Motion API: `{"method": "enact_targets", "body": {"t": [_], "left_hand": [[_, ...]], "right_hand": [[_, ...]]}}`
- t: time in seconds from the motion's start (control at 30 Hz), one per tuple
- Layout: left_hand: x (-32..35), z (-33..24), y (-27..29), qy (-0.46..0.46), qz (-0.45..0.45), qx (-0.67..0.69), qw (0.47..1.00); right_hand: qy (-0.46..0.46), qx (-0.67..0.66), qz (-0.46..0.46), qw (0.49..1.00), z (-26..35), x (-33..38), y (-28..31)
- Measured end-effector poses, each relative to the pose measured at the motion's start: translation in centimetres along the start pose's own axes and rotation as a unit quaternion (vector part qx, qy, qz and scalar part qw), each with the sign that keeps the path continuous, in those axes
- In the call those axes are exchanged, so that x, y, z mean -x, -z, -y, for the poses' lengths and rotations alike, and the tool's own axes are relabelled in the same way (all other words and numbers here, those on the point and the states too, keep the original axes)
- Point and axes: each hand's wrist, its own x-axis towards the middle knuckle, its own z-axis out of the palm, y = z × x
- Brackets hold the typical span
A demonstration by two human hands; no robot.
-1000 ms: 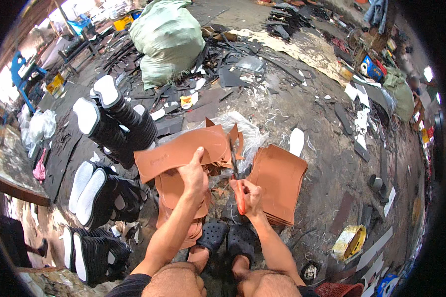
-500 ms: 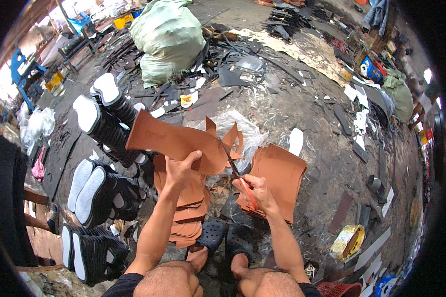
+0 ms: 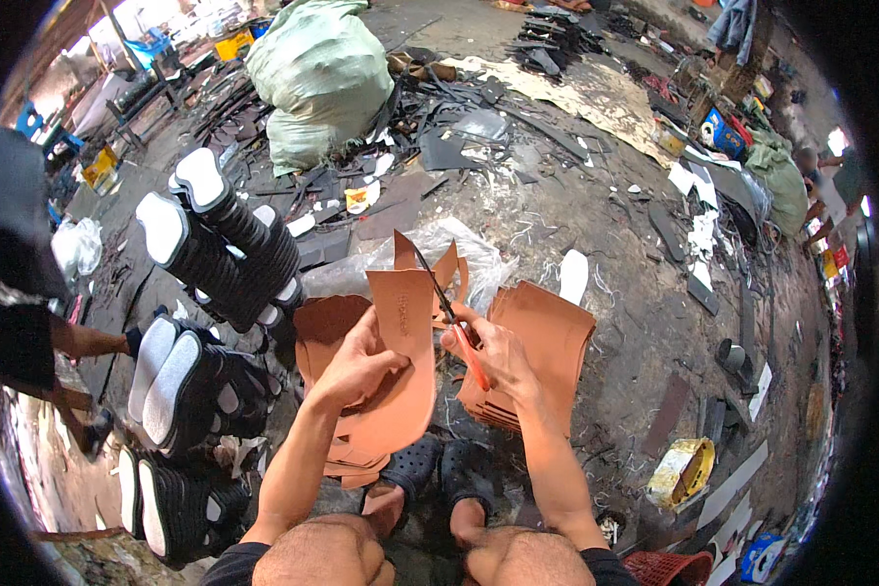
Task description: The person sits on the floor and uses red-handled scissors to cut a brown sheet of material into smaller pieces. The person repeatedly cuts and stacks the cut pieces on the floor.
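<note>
Sheet [image 3: 412,347] is grasped by the fingers of the left hand [image 3: 354,369] over the left pile [image 3: 324,327], its long axis running near to far. Beside its right edge, scissors [image 3: 450,314] are held by the right hand's [image 3: 496,354] fingers, blades pointed far-left.

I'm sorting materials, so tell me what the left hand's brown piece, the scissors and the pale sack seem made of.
Brown piece: matte, thin, evenly coloured; leather or synthetic sheet, unclear which.
Scissors: dark, slim, straight blades, likely metal; smooth, bright orange handles, likely plastic.
Pale sack: probably woven plastic, given its creases and faint sheen.
</note>
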Motion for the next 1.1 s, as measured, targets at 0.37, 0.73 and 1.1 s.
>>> {"method": "enact_targets", "body": {"t": [0.37, 0.73, 1.1], "left_hand": [[-5.0, -2.8, 3.7, 0.009, -0.055, -0.137, 0.989], [-1.0, 4.5, 0.1, 0.012, -0.268, 0.244, 0.932], [-1.0, 5.8, -4.9, -0.091, -0.315, 0.215, 0.920]], "right_hand": [[0.023, -0.144, -0.047, 0.988, -1.0, 1.8, -0.8], [-0.128, -0.297, 0.000, 0.946, -2.6, 3.6, -5.1], [-0.073, -0.129, -0.022, 0.989, -1.9, 6.3, -6.9]]}}
